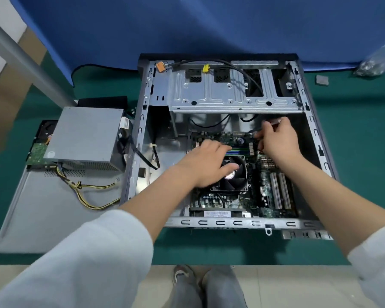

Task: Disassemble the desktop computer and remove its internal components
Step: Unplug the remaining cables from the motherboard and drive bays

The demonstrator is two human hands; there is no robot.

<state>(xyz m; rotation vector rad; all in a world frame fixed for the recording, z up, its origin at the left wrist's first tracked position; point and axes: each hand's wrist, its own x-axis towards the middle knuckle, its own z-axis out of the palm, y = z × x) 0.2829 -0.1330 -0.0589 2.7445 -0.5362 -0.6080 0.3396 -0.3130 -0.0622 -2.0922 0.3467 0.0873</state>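
The open computer case (222, 138) is laid flat on a green mat (353, 174) in the centre of the frame, with the motherboard (265, 190) exposed in its lower right part. The left hand (207, 163) is rested with relaxed, straight fingers over the black CPU fan (233, 176), near the middle of the case. Just to the upper right of it, the right hand (276, 141) is held above the top edge of the motherboard, its fingers curled and pinched on a small connector or cable end; the detail is blurred. At the left of the frame, outside the case, a grey power supply (85, 136) is seen on the removed side panel (42, 210), its yellow and black wires (87, 192) trailing beside it.
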